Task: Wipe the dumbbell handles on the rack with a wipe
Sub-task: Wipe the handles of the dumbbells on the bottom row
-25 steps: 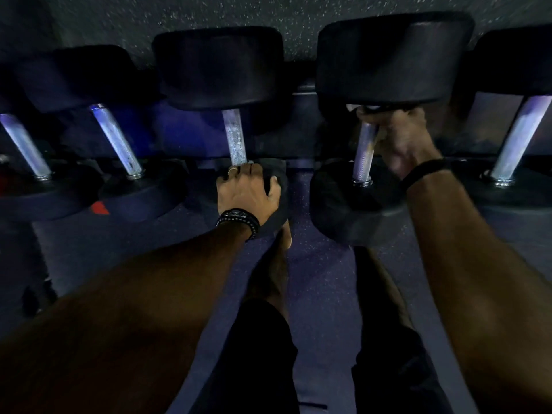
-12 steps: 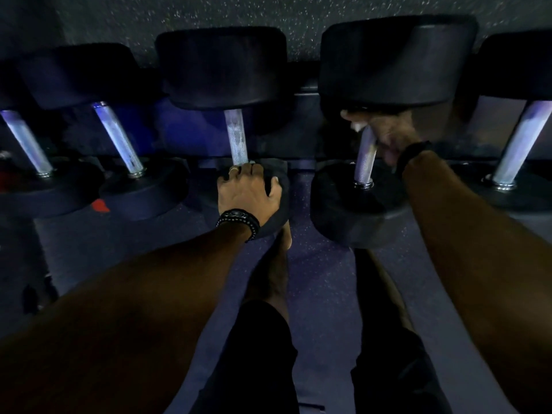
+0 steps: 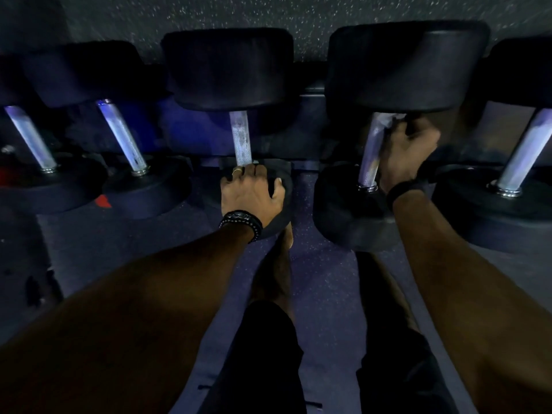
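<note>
Five dumbbells sit side by side on the rack [image 3: 307,94], handles running front to back, all w/ black round heads. R hand [image 3: 409,153] is curled around the upper end of the 4th handle [image 3: 370,153] from the rack's left edge, right up under that dumbbell's far head [image 3: 406,64]; a bit of pale wipe [image 3: 388,118] shows between the fingers and the metal, pinched against the handle. Lower part of that handle is bare down to the collar at the near head [image 3: 343,210]. R wrist has a dark band [image 3: 403,189]. L hand [image 3: 252,192] rests on the near head [image 3: 280,201] of the middle dumbbell, fingers draped over its top edge and touching the base of the middle handle [image 3: 242,138], thumb out to the side on the rubber; relaxed grip on the head. Ring on one finger, beaded dark bracelet [image 3: 242,222] at the wrist. Two dumbbell handles toward the rack's left end [image 3: 30,138] [image 3: 122,135] and one at the right end [image 3: 522,150] are untouched by either hand. Below the rack: speckled dark floor [image 3: 322,282], person's legs in black shorts [image 3: 268,354], one bare foot visible under the middle dumbbell. Lighting dim, far side of rack too dark to make out.
</note>
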Tool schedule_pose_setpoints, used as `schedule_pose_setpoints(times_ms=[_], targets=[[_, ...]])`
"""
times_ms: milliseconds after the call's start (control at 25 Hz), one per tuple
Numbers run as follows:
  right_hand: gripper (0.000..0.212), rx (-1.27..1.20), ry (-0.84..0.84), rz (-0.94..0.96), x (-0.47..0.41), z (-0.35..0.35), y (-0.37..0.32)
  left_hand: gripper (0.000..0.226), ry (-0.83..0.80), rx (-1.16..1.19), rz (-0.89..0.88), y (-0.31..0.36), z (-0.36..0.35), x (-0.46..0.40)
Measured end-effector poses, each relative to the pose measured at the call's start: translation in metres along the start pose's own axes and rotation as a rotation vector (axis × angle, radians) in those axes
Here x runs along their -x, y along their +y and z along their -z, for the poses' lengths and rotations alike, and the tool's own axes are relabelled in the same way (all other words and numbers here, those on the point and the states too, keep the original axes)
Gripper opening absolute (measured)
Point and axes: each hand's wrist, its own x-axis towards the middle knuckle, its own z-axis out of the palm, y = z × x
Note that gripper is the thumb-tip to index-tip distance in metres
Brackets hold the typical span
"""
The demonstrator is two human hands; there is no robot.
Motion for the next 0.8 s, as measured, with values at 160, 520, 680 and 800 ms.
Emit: schedule_pose_setpoints(times_ms=[160,520,680,800], targets=[[0.014,-0.168,-0.194,-0.353,-0.033,0.01,-0.004,0.061,0.005,0.01,-0.006,0.0,0.0,0.0],[0.014,-0.082,-0.264,-0.3,-0.009,-0.003,-0.019,0.057,-0.031,-0.002,-0.006,0.0,-0.001,-0.001],[0.021,0.131,-0.727,-0.207,-0.02,0.017,0.002,0.057,-0.044,-0.004,-0.003,0.0,-0.002,-0.002],[0.03,0.314,-0.835,-0.212,-0.012,0.034,0.021,0.055,-0.049,-0.009,-0.003,-0.001,-0.003,-0.002]])
